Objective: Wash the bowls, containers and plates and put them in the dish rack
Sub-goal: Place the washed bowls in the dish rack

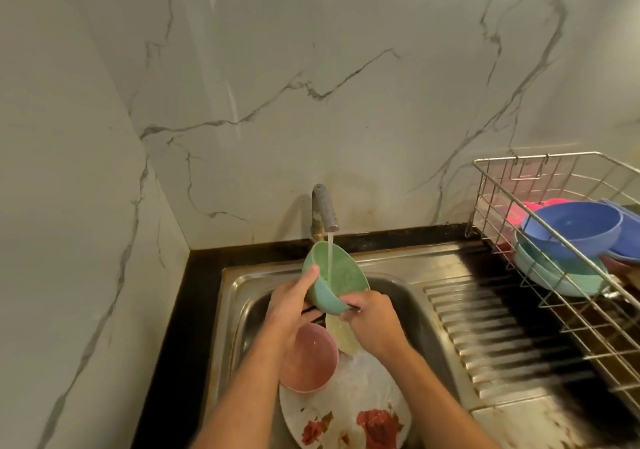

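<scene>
I hold a green bowl [341, 275] tilted under the running tap [325, 211], and water streams into it. My left hand [292, 304] grips its left rim and underside. My right hand [372, 320] holds its lower right edge. Below in the sink [242, 296] lie a pink bowl [308, 362], a pale yellow bowl [341, 332] and a white plate with red flowers [353, 410]. The wire dish rack [571, 275] at the right holds a blue bowl [571, 230] on teal bowls [557, 272].
A ribbed steel drainboard [491, 330] lies between the sink and the rack. Marble walls close in behind and to the left. Pink and blue items [623, 237] sit deeper in the rack.
</scene>
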